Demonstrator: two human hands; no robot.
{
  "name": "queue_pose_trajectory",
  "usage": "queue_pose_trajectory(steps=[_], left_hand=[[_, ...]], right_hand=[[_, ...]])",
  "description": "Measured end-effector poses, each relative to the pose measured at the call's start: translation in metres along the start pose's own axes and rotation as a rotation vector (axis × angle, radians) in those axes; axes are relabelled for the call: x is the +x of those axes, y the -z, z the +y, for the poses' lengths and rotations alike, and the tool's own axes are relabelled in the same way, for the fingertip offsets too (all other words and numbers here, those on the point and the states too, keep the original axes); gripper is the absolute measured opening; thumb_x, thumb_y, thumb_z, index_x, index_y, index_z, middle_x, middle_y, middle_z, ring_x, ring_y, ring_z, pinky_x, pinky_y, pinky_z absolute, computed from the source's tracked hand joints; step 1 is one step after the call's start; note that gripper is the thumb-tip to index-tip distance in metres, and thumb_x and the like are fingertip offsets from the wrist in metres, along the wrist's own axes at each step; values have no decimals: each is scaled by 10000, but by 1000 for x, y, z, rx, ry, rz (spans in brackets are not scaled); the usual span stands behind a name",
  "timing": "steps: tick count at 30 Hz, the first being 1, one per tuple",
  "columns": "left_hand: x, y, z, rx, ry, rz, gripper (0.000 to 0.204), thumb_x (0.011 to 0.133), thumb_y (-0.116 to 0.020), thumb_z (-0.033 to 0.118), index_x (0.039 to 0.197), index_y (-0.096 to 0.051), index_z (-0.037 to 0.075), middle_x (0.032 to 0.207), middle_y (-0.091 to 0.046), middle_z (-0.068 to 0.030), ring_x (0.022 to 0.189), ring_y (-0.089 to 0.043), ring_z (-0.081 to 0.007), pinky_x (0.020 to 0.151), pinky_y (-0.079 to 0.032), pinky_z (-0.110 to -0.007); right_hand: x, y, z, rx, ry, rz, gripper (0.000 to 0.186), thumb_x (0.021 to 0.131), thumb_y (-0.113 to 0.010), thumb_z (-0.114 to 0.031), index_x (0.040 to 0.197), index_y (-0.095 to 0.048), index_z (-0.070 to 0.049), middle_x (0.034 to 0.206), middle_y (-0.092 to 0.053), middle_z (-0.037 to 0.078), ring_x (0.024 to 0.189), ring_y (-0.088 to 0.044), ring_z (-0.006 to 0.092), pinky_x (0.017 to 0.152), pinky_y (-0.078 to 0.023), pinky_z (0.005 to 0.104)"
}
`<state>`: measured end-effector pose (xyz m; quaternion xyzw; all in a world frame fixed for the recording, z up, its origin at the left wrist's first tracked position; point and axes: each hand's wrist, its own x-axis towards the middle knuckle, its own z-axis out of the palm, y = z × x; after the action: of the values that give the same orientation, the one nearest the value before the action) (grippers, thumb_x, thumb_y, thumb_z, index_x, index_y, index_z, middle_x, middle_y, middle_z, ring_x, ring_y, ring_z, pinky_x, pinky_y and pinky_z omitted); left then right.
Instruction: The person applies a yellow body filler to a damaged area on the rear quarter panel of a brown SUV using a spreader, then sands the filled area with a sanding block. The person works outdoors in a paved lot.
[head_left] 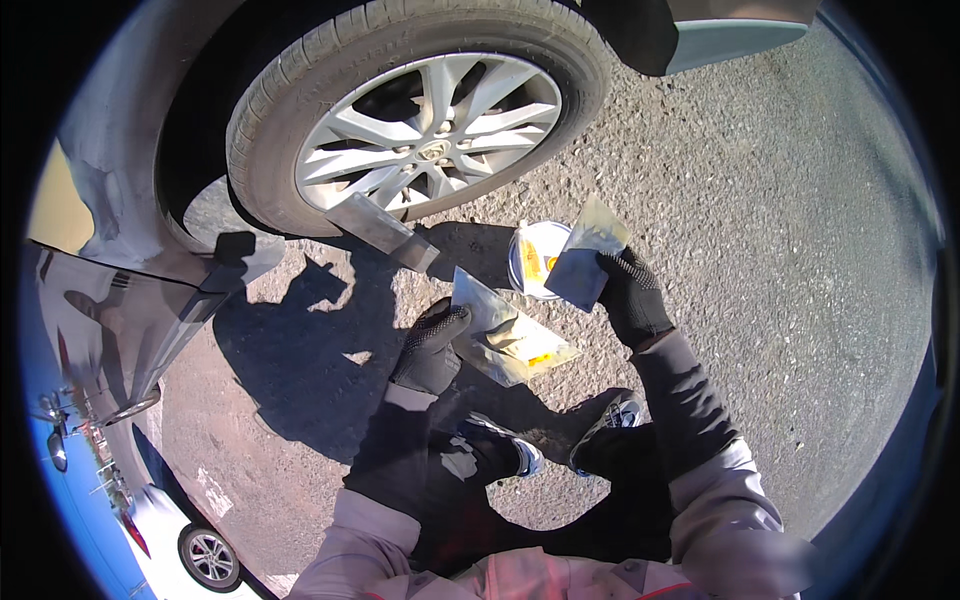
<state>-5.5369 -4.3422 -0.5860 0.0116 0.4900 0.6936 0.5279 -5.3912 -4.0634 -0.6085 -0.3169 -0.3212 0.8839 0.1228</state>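
My left hand (433,345), in a dark dotted glove, is closed on the edge of a flat grey spreader plate (482,305). On that plate lie a cream-coloured paste (515,338) and a small orange-yellow dab (541,359). My right hand (634,298), gloved alike, pinches a second flat grey spreader (598,228), tilted upward, its lower part dark in shade. Behind and between the hands stands a round white tin (556,238), partly covered by the right spreader. A yellow-and-white tube (530,262) lies on its top. The two plates are apart.
A car wheel (432,150) stands just ahead, under a grey car body (118,180). Another flat, translucent-looking piece (383,232) lies by the tyre. My shoes (612,415) rest on rough asphalt (760,220). A white car (175,540) is at the lower left.
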Motion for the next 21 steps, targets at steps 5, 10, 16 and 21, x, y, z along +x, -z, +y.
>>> queue_pose_trajectory(steps=[5, 10, 16, 21], left_hand=[[-84, -47, 12, -598, 116, -56, 259, 1064, -589, 341, 1247, -691, 190, 1427, -621, -100, 1381, -537, -339, 1124, -440, -599], [-164, -125, 75, -635, 191, -4, 261, 1038, -638, 336, 1241, -688, 179, 1373, -660, -83, 1338, -574, -317, 1126, -451, -554], [-241, -209, 198, -517, 160, 80, 316, 1066, -602, 257, 1330, -615, 85, 1361, -663, -113, 1257, -638, -284, 1071, -527, -474], [-321, -248, 283, -547, 10, 10, 301, 1090, -558, 279, 1302, -641, 83, 1284, -706, -77, 1210, -659, -262, 1078, -513, -457]], right_hand=[[-101, 5, -18, 214, -82, 162, 469, 1018, -571, -82, 1471, -494, 12, 1356, -635, 166, 1242, -643, 288, 1062, -535, 417], [-221, -68, -75, 64, -116, 258, 360, 1024, -632, -102, 1360, -611, 26, 1239, -703, 99, 1129, -660, 186, 980, -540, 330], [-342, -186, -212, -239, -52, -206, 317, 1031, -649, -125, 1320, -659, 4, 1149, -748, 67, 1076, -688, 161, 979, -552, 314], [-396, -258, -265, -521, 31, -230, 330, 1040, -628, -148, 1332, -641, 5, 1138, -741, 89, 1050, -693, 150, 939, -561, 326]])
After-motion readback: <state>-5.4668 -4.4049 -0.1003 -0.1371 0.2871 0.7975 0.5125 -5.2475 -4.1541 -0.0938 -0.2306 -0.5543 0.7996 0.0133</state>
